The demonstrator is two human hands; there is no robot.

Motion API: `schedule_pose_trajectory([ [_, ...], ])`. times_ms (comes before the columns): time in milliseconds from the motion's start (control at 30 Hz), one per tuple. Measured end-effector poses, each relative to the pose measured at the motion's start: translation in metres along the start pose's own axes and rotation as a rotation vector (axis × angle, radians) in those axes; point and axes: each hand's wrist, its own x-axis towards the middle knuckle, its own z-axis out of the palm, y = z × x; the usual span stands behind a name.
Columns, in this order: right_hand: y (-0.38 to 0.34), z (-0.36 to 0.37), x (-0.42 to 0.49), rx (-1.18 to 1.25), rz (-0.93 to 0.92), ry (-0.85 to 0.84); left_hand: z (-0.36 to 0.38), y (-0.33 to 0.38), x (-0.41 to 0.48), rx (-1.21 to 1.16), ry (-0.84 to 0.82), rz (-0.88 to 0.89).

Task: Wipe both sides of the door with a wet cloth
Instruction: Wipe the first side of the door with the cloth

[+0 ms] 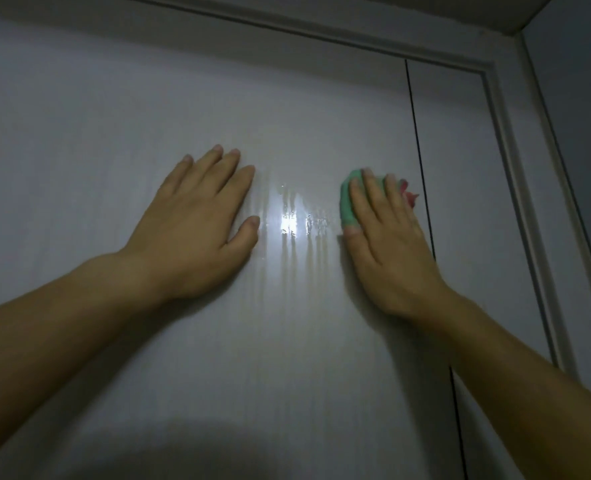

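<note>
Door [218, 98] fills view: pale grey-white panel, faint vertical grain, dim light. Wet streaks run down middle between hands, bright glare spot on damp patch. Thin dark vertical line near right side; door frame [516, 174] beyond it, top moulding above. Left hand [197, 223] flat on door, fingers straight and spread, holding nothing. Right hand [387, 233] presses cloth [347, 202] against door, fingers straight over it. Cloth green, bunched, pink-red bit showing past fingertips at right.
</note>
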Motion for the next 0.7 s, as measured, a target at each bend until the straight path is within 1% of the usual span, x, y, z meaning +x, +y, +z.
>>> schedule_pose_trajectory([
  [67, -0.005, -0.003, 0.016, 0.012, 0.066, 0.015, -0.002, -0.008, -0.004, 0.019, 0.011, -0.046],
  [100, -0.015, 0.001, 0.015, 0.000, 0.054, 0.016, -0.003, -0.011, -0.006, 0.023, 0.015, -0.062],
  [200, -0.047, 0.021, -0.013, -0.059, -0.142, -0.032, -0.004, -0.017, -0.011, 0.043, -0.005, -0.065],
  [267, -0.048, 0.022, -0.016, -0.075, -0.238, -0.053, -0.004, -0.020, -0.012, 0.062, -0.020, -0.056],
  [300, -0.045, 0.018, -0.006, -0.073, -0.242, -0.053, -0.005, -0.021, -0.012, 0.070, -0.021, -0.052],
  [400, -0.041, 0.004, 0.034, -0.026, -0.088, -0.040, -0.008, -0.025, -0.012, 0.082, -0.014, -0.032],
  [433, -0.048, 0.004, 0.039, -0.029, -0.062, -0.028, -0.009, -0.028, -0.013, 0.078, -0.012, -0.023],
  [467, -0.059, 0.009, 0.038, -0.052, -0.083, -0.021, -0.010, -0.030, -0.014, 0.068, -0.010, -0.018],
  [533, -0.079, 0.022, 0.023, -0.098, -0.253, -0.032, -0.013, -0.037, -0.015, 0.036, -0.004, -0.023],
  [600, -0.081, 0.025, 0.020, -0.135, -0.398, -0.059, -0.017, -0.044, -0.015, 0.035, 0.008, -0.038],
  [633, -0.077, 0.021, 0.030, -0.154, -0.416, -0.060, -0.019, -0.048, -0.015, 0.055, 0.019, -0.048],
  [700, -0.071, 0.009, 0.064, -0.158, -0.331, -0.045, -0.022, -0.055, -0.015, 0.101, 0.030, -0.088],
])
